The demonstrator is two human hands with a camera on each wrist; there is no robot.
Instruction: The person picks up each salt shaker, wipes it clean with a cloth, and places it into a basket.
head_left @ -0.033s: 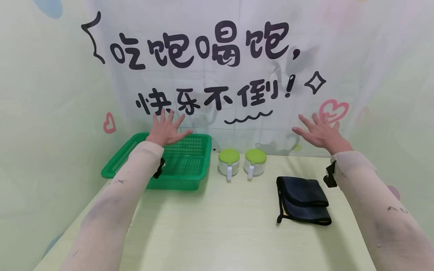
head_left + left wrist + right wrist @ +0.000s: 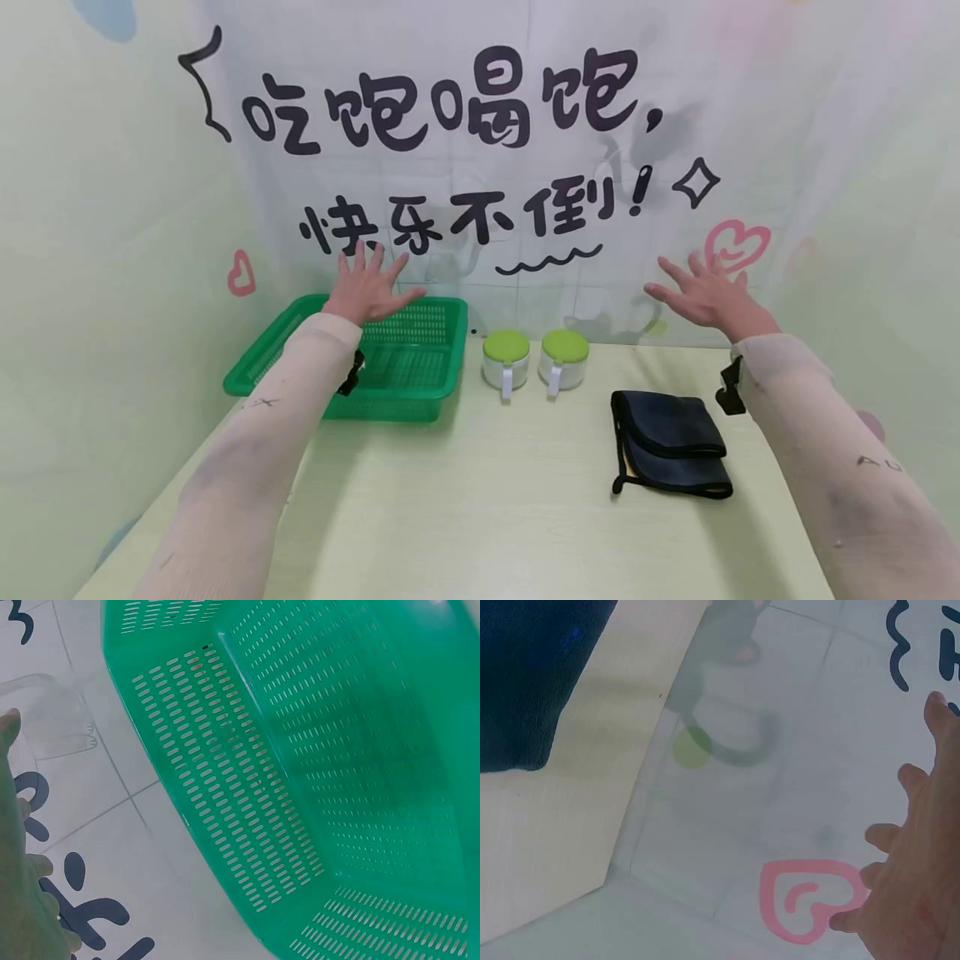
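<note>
My left hand [image 2: 367,286] is held out above the back of a green plastic basket [image 2: 408,367], fingers spread and nothing in it. The left wrist view looks down into the perforated basket [image 2: 225,772], with the hand [image 2: 26,862] at the left edge. On the other side my right hand [image 2: 708,292] hovers in the air with spread fingers, holding nothing. Below and in front of it lies a folded dark blue cloth [image 2: 671,442] with black edging. Its corner, the blue cloth [image 2: 532,682], shows at upper left in the right wrist view, away from the hand [image 2: 911,847].
Two white jars with green lids, the left jar [image 2: 506,362] and the right jar [image 2: 564,360], stand side by side at the back of the pale table [image 2: 480,500], handles facing me. A white printed curtain [image 2: 465,167] rises behind the table.
</note>
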